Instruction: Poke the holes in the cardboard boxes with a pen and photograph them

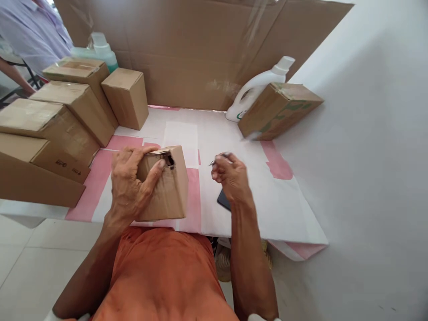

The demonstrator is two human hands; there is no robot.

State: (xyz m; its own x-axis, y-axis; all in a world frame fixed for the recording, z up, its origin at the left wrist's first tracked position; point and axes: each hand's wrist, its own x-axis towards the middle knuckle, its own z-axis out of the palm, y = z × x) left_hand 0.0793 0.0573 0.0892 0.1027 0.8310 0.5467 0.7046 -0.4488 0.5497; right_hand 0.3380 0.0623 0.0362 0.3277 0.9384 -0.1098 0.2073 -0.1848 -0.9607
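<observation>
Watching remotely, I note left hand (129, 185), fingers (133, 154) clamped on box (166, 191) at near edge of worktop (214, 129); ragged hole (170, 159) already open, rest seemingly closed. Right hand (233, 176): fingers together on slim tool (211, 163), apart from box.

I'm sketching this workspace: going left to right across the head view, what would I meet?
Brown cardboard box with dark printing → brown cardboard box with a dark hole → bare right hand → brown cardboard box with green patches.
</observation>
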